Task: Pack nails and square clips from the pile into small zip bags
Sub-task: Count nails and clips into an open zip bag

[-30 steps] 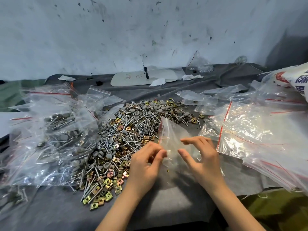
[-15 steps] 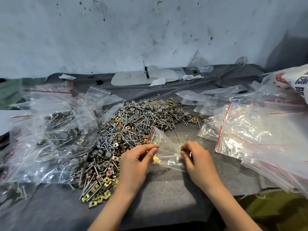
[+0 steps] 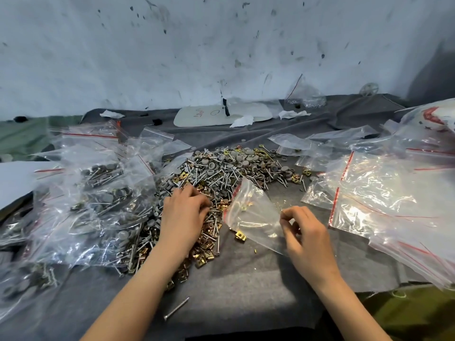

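A pile of nails, grey caps and gold square clips (image 3: 221, 173) lies on the grey cloth. My left hand (image 3: 183, 215) lies palm down on the pile, its curled fingertips among the nails and clips; whether it holds any is hidden. My right hand (image 3: 304, 232) pinches the edge of a small clear zip bag (image 3: 251, 212) with a red strip, held tilted just right of the pile. One square clip (image 3: 240, 236) lies by the bag's lower edge, and a small gold piece shows through the bag.
Filled zip bags (image 3: 98, 193) are heaped at the left. Empty zip bags (image 3: 384, 193) lie stacked at the right. A loose nail (image 3: 176, 308) lies on the cloth near me. A white board (image 3: 221, 114) and paper scraps sit by the wall.
My left hand let go of the bag and moved left onto the pile. My right hand now holds the bag alone, raised and tilted.
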### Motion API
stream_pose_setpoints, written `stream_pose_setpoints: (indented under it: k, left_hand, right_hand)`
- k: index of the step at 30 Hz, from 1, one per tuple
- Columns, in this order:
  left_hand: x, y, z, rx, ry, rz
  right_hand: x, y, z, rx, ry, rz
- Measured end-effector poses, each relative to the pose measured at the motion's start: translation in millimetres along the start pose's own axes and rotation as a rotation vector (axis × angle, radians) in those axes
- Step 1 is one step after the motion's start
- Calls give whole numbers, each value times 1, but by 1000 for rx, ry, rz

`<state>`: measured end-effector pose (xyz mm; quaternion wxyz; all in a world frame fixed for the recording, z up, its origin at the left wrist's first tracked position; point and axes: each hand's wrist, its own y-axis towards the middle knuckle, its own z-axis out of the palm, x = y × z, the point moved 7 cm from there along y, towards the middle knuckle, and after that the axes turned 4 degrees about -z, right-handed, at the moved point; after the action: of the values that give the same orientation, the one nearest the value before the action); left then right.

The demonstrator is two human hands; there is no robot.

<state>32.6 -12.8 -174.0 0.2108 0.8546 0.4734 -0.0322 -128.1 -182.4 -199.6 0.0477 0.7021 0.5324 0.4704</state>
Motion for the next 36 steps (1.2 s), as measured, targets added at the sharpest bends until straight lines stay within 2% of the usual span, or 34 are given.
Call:
stream_pose_setpoints:
  k: [4, 6, 10, 13, 20, 26, 31, 36]
  left_hand:
    - [-6, 2, 4, 7, 79, 115]
    - [-5, 0, 4, -30, 15, 122]
    - [-8, 0, -12, -97, -485, 66]
    - [-23, 4, -19, 42, -774, 45]
    - [-35, 9, -16, 226, -763, 43]
    - [-40, 8, -22, 224, -716, 65]
    - [-50, 3, -24, 290, -823, 69]
    - [-57, -1, -35, 250, -898, 118]
  right_hand:
    - [0, 0, -2, -13, 16, -4]
    - [0, 0, -2, -12, 23, -4]
    - [0, 0, -1, -8, 40, -2]
    - [0, -1, -2, -10, 41, -9]
    - [3, -1, -2, -9, 23, -28]
    - [7, -2, 1, 25, -27, -68]
    - [8, -2, 0, 12, -29, -78]
    - [5, -3, -3, -30, 12, -61]
